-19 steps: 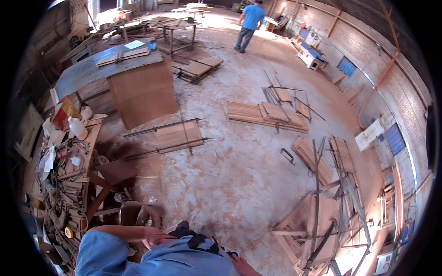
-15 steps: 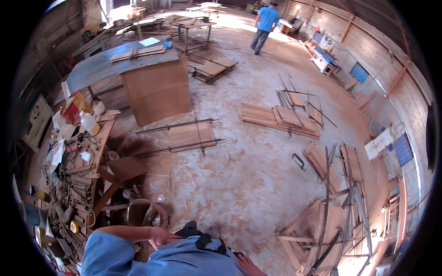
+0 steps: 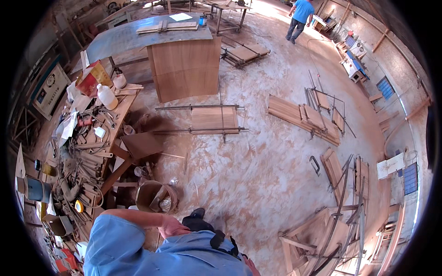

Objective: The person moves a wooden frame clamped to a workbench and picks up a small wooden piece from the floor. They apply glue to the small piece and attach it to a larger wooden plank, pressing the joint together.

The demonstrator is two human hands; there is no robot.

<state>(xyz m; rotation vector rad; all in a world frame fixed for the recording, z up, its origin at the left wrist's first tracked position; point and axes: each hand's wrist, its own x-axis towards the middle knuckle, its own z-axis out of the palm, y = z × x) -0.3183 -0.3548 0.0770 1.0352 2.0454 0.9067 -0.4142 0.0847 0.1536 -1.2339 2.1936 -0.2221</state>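
My left hand (image 3: 173, 227) rests against my waist at the front of my blue shirt (image 3: 198, 253), with the elbow bent out to the side. Its fingertips are hidden, and nothing shows in its grip. Only a sliver of my right hand (image 3: 251, 266) appears beside the shirt at the lower edge; its fingers cannot be made out. Black straps (image 3: 220, 241) hang over the shirt front. Nearest to my left arm are a round bucket (image 3: 171, 198) on the floor and the cluttered workbench (image 3: 120, 120).
A clamped wood panel (image 3: 214, 118) lies ahead. More boards (image 3: 299, 117), a C-clamp (image 3: 315, 165) and a leaning stack of wooden frames (image 3: 317, 239) occupy the right side. Behind stands a large wooden cabinet (image 3: 186, 69). A person in blue (image 3: 301, 18) is far off.
The view has turned left and downward, so the room appears shifted right and up. My right hand shows less now. The far person has stepped farther away. My left hand stays at my waist.
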